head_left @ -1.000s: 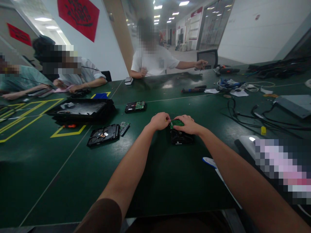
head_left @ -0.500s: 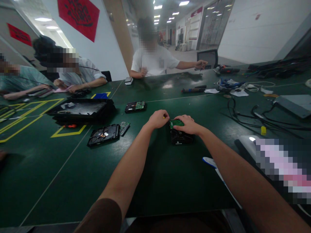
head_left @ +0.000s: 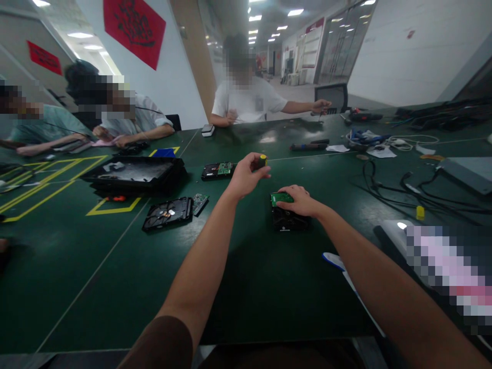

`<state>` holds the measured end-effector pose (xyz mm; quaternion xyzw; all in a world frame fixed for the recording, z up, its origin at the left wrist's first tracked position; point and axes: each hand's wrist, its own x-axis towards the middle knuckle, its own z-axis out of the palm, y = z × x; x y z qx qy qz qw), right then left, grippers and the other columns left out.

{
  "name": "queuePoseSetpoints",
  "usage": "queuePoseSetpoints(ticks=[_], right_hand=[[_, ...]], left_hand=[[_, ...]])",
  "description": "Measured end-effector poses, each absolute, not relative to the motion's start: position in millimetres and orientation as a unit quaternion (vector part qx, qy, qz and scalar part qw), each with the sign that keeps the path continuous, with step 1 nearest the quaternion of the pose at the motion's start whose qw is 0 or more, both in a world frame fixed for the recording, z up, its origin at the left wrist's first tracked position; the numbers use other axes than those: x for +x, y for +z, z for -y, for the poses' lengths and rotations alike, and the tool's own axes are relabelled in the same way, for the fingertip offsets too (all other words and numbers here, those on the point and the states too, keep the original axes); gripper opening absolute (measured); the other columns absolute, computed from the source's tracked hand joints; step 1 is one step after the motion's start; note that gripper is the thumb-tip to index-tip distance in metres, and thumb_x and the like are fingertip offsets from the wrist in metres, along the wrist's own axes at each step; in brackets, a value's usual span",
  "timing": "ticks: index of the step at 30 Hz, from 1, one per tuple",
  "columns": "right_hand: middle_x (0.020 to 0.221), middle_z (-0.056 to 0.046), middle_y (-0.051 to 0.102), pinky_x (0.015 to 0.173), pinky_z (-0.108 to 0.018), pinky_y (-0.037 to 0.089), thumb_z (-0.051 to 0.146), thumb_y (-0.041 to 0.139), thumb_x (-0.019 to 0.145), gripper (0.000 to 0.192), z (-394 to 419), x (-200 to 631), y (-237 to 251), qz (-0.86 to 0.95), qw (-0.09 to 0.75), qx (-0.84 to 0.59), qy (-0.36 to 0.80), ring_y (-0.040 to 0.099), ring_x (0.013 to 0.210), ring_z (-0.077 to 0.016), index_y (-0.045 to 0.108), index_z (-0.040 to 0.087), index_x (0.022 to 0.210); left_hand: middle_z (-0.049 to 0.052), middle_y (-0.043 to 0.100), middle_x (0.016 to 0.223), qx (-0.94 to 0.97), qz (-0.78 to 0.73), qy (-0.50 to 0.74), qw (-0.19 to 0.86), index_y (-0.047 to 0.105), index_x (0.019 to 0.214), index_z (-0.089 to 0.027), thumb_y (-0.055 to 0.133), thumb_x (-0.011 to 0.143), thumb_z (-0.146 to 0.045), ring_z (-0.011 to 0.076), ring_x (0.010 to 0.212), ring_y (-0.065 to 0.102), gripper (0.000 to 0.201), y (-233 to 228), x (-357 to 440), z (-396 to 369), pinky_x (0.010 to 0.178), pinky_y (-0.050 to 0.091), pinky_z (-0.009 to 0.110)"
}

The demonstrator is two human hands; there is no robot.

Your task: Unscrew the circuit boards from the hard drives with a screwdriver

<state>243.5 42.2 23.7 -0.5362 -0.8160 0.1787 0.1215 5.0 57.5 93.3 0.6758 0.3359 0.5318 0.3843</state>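
From the head camera, the left hand (head_left: 246,177) is raised above the dark green tabletop (head_left: 269,287), fingers closed around a small yellow-capped screwdriver (head_left: 262,160), while the right hand (head_left: 298,201) lies flat, fingers spread and gripping nothing, on the black rectangular hard drive (head_left: 288,219) with its green circuit board (head_left: 281,198). To my eye the work goes best if the right hand pins the drive firmly and the tip comes down square on a screw. The drive sits under the right hand, just below and right of the left; a second opened black drive (head_left: 168,212) lies well to the left.

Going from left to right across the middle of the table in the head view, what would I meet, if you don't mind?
Black tray → opened hard drive → left hand with yellow-capped tool → right hand on hard drive → tangled black cables.
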Motion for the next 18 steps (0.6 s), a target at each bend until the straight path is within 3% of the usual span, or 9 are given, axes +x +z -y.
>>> queuePoseSetpoints(ticks=[5, 13, 18], right_hand=[[0.140, -0.012, 0.060, 0.114, -0.059, 0.038, 0.069, 0.060, 0.091, 0.061, -41, 244, 25, 0.818, 0.118, -0.533, 0.179, 0.050, 0.135, -0.0397, 0.062, 0.037, 0.143], [0.143, -0.013, 0.059, 0.113, -0.057, 0.039, 0.067, 0.060, 0.092, 0.062, -42, 242, 25, 0.818, 0.114, -0.538, 0.169, 0.049, 0.135, -0.0399, 0.062, 0.033, 0.144], [0.142, -0.012, 0.060, 0.114, -0.058, 0.039, 0.066, 0.061, 0.092, 0.061, -44, 243, 22, 0.819, 0.116, -0.535, 0.171, 0.050, 0.135, -0.0395, 0.061, 0.034, 0.144]], left_hand=[[0.004, 0.069, 0.095, 0.652, -0.360, 0.530, 0.406, 0.060, 0.108, -0.016, 0.074, 0.090, -0.014, 0.0163, 0.088, 0.072, 0.022, 81, 9, -63, 0.068, 0.066, 0.027], [0.003, 0.069, 0.097, 0.636, -0.328, 0.586, 0.381, 0.056, 0.125, -0.021, 0.072, 0.092, -0.012, 0.0153, 0.086, 0.072, 0.038, 72, 10, -72, 0.066, 0.064, 0.025], [0.002, 0.068, 0.094, 0.647, -0.336, 0.579, 0.366, 0.059, 0.125, -0.022, 0.072, 0.092, -0.012, 0.0153, 0.085, 0.072, 0.037, 70, 10, -74, 0.066, 0.063, 0.024]])
